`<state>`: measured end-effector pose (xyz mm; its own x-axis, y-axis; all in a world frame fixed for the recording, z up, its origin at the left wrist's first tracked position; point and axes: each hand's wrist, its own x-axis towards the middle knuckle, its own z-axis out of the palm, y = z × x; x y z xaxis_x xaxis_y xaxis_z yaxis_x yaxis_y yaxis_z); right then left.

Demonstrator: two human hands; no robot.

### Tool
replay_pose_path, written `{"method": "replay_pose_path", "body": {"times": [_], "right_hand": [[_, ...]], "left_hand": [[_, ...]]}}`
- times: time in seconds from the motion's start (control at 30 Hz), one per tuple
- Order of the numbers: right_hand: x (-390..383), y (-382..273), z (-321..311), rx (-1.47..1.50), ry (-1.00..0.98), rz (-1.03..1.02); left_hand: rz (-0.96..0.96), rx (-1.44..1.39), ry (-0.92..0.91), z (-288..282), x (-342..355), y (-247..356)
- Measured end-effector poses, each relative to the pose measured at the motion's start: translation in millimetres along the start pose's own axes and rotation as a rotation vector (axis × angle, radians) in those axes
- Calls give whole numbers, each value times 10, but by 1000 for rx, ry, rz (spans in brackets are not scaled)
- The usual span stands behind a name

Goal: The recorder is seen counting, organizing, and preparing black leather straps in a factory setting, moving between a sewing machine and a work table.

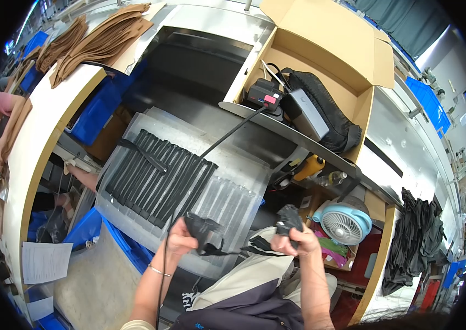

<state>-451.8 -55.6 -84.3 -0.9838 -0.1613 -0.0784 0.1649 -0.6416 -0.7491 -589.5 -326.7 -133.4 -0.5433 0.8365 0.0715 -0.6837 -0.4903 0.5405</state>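
My left hand is closed on a black fabric piece, its fingers curled round the near edge. To its right, my right hand grips a bunched black piece. A thin dark strip hangs between the two hands; whether it joins both pieces I cannot tell. Just beyond my left hand lies a clear plastic tray bearing a row of black strips, with one loose strip slanting across them. A black cable runs past my left hand and along the forearm.
An open cardboard box at the back holds a grey power bank, a black mesh pouch and a black device. At right are a light-blue fan and piled black strips. Brown strips lie far left; another person sits there.
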Motion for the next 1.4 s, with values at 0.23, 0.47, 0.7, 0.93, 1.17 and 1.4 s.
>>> {"method": "replay_pose_path", "body": {"times": [0.23,0.47,0.7,0.93,1.17,1.4], "right_hand": [[122,42,104,-58,175,73],[174,414,136,144,162,27],[269,421,442,-369,397,66],[164,103,98,-675,143,55],[199,40,89,-148,351,-9],[258,340,165,-134,245,65]], "left_hand": [[-261,278,190,465,119,-52],[-111,334,294,746,243,-356],[-131,834,207,743,223,-370],[-456,591,15,541,134,-14],[-343,573,-187,588,108,62],[-340,322,21,881,265,-188]]}}
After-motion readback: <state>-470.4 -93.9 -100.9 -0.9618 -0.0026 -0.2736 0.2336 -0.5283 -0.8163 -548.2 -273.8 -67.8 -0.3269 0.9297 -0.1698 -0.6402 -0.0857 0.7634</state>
